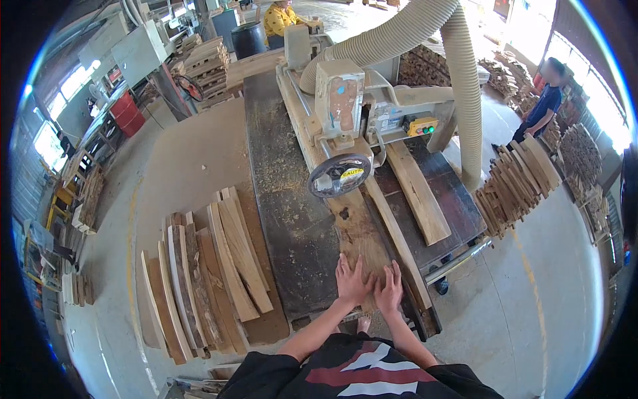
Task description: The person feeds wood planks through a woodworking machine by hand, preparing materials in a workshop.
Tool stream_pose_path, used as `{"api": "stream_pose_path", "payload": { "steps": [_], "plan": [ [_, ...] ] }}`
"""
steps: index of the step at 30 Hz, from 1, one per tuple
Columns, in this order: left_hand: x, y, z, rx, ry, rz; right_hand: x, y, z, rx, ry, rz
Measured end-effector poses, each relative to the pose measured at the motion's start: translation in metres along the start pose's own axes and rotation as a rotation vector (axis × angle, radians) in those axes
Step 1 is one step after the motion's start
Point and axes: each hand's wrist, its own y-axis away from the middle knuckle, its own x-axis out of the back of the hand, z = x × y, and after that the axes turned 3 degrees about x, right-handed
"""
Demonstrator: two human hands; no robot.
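A wide wooden board (355,229) with a dark knot lies lengthwise on the dark saw table (286,219), its far end under the machine head. My left hand (353,278) rests flat on the board's near part, fingers spread and pointing forward. Beside it, my right hand (388,288) lies on the same board near its right edge, fingers stretched out. A long narrow wooden fence strip (399,239) runs along the board's right side. Above the board's far part sits the black handwheel (339,175) marked CAUTION. Neither hand grips anything.
Another plank (420,196) lies on the table's right side. Rough boards (206,279) are stacked on the left, with more wood pieces (518,183) at right. A ribbed dust hose (463,93) hangs over the machine. One person (541,103) stands at right; another (282,20) is behind.
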Motion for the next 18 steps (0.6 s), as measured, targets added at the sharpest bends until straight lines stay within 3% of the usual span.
{"api": "stream_pose_path", "payload": {
  "steps": [14,18],
  "plan": [
    [0.003,-0.006,-0.001,0.023,0.013,-0.072,-0.005,-0.001,0.006,0.022,0.027,-0.025],
    [-0.003,-0.007,-0.003,0.012,0.038,-0.011,-0.006,-0.002,0.006,0.012,0.027,-0.048]
  ]
}}
